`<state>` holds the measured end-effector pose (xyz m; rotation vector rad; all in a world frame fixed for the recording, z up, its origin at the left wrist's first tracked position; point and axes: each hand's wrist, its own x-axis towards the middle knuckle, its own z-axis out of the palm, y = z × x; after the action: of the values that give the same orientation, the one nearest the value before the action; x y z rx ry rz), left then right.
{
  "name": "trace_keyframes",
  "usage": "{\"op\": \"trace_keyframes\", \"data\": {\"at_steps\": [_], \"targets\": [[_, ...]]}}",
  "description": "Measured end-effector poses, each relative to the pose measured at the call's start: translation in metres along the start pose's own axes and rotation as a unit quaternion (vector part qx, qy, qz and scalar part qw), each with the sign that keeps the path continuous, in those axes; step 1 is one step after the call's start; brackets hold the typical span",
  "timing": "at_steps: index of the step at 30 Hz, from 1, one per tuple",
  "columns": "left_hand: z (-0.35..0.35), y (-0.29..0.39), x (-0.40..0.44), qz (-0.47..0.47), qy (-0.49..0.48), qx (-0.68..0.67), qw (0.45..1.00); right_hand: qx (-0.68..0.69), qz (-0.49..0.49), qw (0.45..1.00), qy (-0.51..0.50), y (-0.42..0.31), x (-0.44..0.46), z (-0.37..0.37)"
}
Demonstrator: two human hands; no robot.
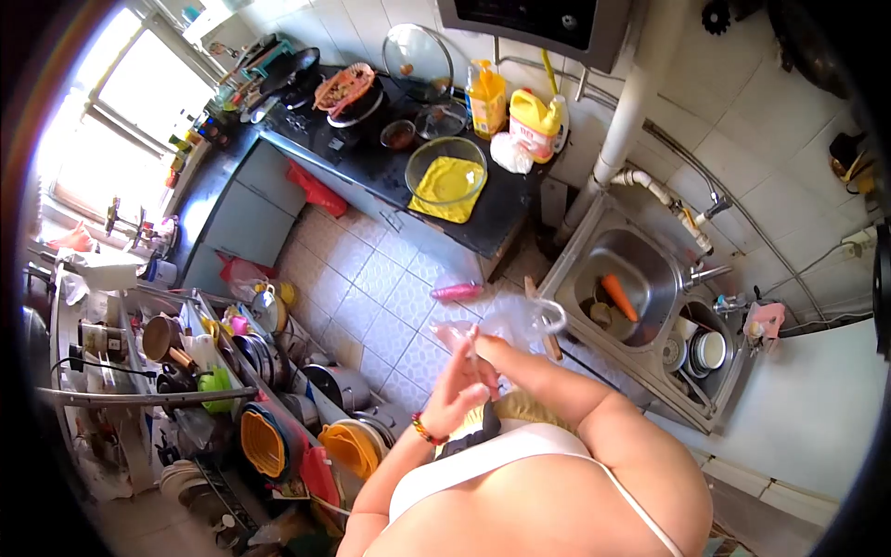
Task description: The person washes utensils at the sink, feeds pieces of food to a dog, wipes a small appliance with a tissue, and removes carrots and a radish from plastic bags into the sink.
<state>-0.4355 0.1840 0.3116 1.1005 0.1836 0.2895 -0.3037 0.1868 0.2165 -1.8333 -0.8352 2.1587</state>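
A clear plastic bag (515, 318) hangs loosely in front of my body, its pale rim or handle sticking out to the right. My right hand (486, 347) is closed on the bag, its fingers partly hidden by plastic and by the other hand. Close against it, my left hand (457, 388) has its fingers bent around a thin strand of the film; a beaded bracelet is on that wrist. Beyond the bag, a pink wrapped item (457, 291) lies low beside the counter.
A glass bowl (447, 172) on a yellow cloth (455, 206) stands at the counter's near end, with yellow bottles (486, 102) behind. To the right, the sink (608, 265) holds a carrot (619, 297) and stacked bowls (709, 351). Crowded racks of pots (336, 386) line the left.
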Motion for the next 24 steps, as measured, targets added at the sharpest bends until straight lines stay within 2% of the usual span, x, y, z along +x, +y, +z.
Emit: {"op": "trace_keyframes", "data": {"at_steps": [1, 2, 3, 6, 9, 13, 14, 15, 16, 17, 18, 19, 20, 21, 22, 24], "targets": [[0.0, -0.003, -0.002, 0.025, -0.016, 0.027, 0.999, 0.078, 0.042, 0.995, 0.045, -0.001, 0.01, 0.014], [-0.005, -0.007, -0.001, 0.096, -0.042, 0.132, 0.986, 0.155, 0.077, 0.98, 0.096, -0.003, 0.02, 0.028], [-0.008, -0.009, -0.004, 0.092, -0.051, 0.113, 0.988, 0.161, 0.082, 0.979, 0.096, -0.002, 0.031, 0.034], [-0.01, 0.003, -0.016, 0.038, -0.077, 0.103, 0.991, 0.118, 0.039, 0.991, 0.049, -0.002, 0.053, 0.041], [-0.019, -0.002, -0.024, 0.045, -0.075, 0.03, 0.996, 0.117, -0.008, 0.993, 0.021, -0.003, 0.065, 0.051], [-0.031, 0.008, -0.027, 0.036, -0.102, 0.023, 0.994, 0.174, -0.092, 0.98, 0.002, 0.001, 0.073, 0.067], [-0.033, 0.009, -0.028, 0.035, -0.108, 0.018, 0.993, 0.227, -0.119, 0.967, -0.012, 0.005, 0.074, 0.071], [-0.039, 0.011, -0.031, 0.032, -0.082, 0.075, 0.993, 0.387, -0.142, 0.908, -0.08, 0.01, 0.077, 0.076], [-0.048, 0.015, -0.034, 0.029, -0.056, 0.132, 0.989, 0.719, -0.084, 0.659, -0.205, 0.016, 0.076, 0.077], [-0.058, 0.023, -0.037, 0.026, -0.029, 0.188, 0.981, 0.868, 0.01, 0.4, -0.294, 0.019, 0.071, 0.078], [-0.078, 0.038, -0.03, 0.054, -0.029, 0.357, 0.932, 0.893, 0.031, 0.321, -0.313, 0.023, 0.066, 0.08], [-0.084, 0.049, -0.032, -0.043, 0.091, 0.219, 0.97, 0.906, 0.052, 0.252, -0.336, 0.027, 0.063, 0.079], [-0.104, 0.046, -0.029, 0.045, 0.178, 0.368, 0.912, 0.909, 0.056, 0.219, -0.35, 0.03, 0.057, 0.079], [-0.113, 0.038, -0.025, 0.107, 0.201, 0.506, 0.832, 0.911, 0.052, 0.199, -0.357, 0.035, 0.052, 0.081], [-0.121, 0.026, -0.022, 0.172, 0.217, 0.626, 0.729, 0.912, 0.046, 0.181, -0.365, 0.04, 0.047, 0.082], [-0.157, -0.052, -0.036, 0.108, 0.135, 0.519, 0.837, 0.914, 0.033, 0.15, -0.375, 0.05, 0.04, 0.086]]}}
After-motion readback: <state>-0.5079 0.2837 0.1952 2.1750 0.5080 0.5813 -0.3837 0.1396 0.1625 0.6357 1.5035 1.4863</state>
